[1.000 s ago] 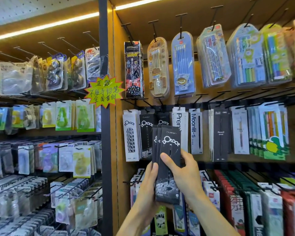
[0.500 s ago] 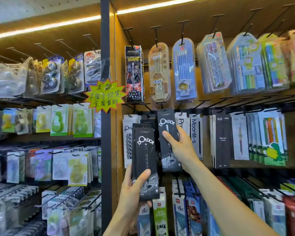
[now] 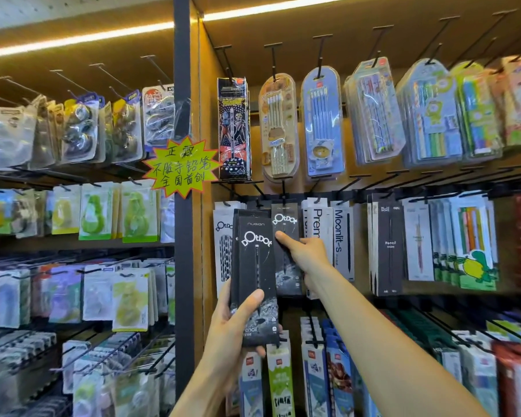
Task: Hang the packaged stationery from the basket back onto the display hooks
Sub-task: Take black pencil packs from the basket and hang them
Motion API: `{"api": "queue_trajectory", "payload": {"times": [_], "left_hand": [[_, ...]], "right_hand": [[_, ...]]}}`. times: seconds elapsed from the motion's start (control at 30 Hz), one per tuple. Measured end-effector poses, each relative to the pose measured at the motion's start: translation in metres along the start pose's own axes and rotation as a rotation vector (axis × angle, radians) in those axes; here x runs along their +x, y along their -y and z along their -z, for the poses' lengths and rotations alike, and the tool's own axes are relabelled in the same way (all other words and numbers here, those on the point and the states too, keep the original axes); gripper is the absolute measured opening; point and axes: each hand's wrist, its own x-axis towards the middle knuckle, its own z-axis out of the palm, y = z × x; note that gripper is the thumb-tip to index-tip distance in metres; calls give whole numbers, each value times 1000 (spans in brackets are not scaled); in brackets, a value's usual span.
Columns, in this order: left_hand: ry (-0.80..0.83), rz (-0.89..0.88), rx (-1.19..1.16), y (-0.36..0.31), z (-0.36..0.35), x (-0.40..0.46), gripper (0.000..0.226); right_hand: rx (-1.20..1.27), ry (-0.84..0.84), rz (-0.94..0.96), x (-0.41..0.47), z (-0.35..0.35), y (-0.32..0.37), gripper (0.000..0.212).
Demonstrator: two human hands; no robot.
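A second ago both hands shared one stack of black DotDot pencil packs low in front of the shelf. Now the right hand (image 3: 306, 255) has lifted a single pack (image 3: 286, 251) up to the display hook (image 3: 283, 192) in the middle row, thumb and fingers pinched round it. Whether the hook is through its hole cannot be told. The left hand (image 3: 232, 329) grips the remaining packs (image 3: 254, 275), nearer and lower, waiting their turn.
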Motion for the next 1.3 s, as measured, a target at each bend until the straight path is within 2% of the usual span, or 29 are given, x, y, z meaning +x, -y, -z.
{"api": "queue_trajectory", "payload": {"times": [0.1, 0.17, 0.2, 0.3, 0.4, 0.47, 0.57, 0.67, 0.77, 0.83, 0.87, 0.97, 1.0, 1.17, 1.3], "left_hand": [[3, 12, -27, 0, -3, 2, 98], [-8, 26, -35, -1, -5, 3, 101], [-11, 26, -27, -1, -6, 4, 100], [-15, 40, -27, 1, -5, 7, 102], [-12, 59, -30, 6, -3, 10, 101], [-5, 49, -28, 6, -5, 11, 94], [12, 0, 9, 7, -10, 10, 79], [-28, -6, 9, 8, -14, 8, 72], [-83, -34, 43, 7, -14, 6, 46], [-120, -29, 41, 9, -8, 5, 34], [-138, -35, 37, 10, -5, 6, 37], [-157, -16, 28, 10, 2, 4, 72], [-152, -15, 31, 10, 4, 4, 74], [-116, -78, 71, 0, 1, -1, 51], [-161, -61, 29, -3, -1, -3, 56]], "right_hand": [[-43, -129, -56, 22, -2, -12, 75], [-84, -167, -64, 33, 0, -23, 90], [-94, -175, -65, 22, -1, -19, 88], [-212, -230, -13, -8, 3, -14, 51], [-305, -301, 124, -38, 12, -20, 42], [-185, -210, 188, -60, 14, -25, 42], [-14, 8, 157, -83, 11, -33, 32], [-14, 7, 197, -89, 10, -37, 19], [90, 18, 165, -89, 10, -40, 21], [117, -38, 192, -86, 12, -40, 22], [113, -62, 217, -83, 14, -37, 19], [94, -82, 265, -72, 16, -21, 11], [80, -90, 281, -67, 15, -17, 12], [45, -163, 288, -40, 5, -8, 16], [-38, -226, 245, -34, 5, -14, 16]]}}
